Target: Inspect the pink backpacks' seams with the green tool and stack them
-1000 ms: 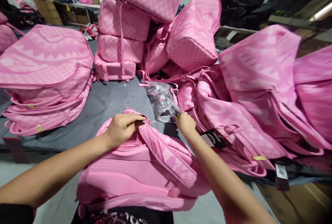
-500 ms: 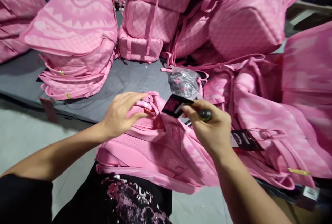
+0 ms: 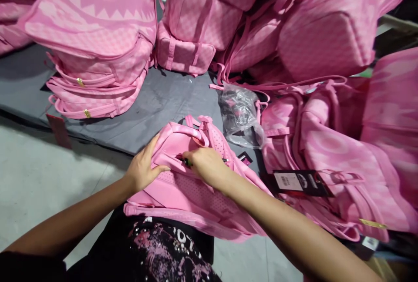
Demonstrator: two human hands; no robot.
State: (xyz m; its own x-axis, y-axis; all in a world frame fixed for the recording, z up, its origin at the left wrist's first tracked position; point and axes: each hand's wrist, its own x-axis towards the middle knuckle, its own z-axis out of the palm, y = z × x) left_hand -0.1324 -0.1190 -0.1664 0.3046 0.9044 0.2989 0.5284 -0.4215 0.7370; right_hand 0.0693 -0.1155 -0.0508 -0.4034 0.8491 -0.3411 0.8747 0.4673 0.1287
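A pink backpack (image 3: 192, 190) rests at the table's front edge, its perforated back side and top loop facing up. My left hand (image 3: 143, 169) grips its upper left edge, fingers behind the fabric and thumb on the front. In my right hand (image 3: 209, 166) is a dark, thin, pen-like tool (image 3: 187, 162), held over the backpack near the loop; a thin tip shows past the knuckles. A black hang tag (image 3: 244, 159) lies at the backpack's right side. What the right fingertips touch is partly hidden.
Stacked pink backpacks (image 3: 94, 51) stand at the left, and pink bags (image 3: 199, 21) are piled at the back. A clear plastic bag (image 3: 241, 114) lies on the grey table cover (image 3: 146, 112). More pink backpacks (image 3: 352, 151) with tags crowd the right.
My right hand has let go of the black tag and moved left and down onto the backpack, keeping the dark tool. The left hand has closed on the backpack's edge.
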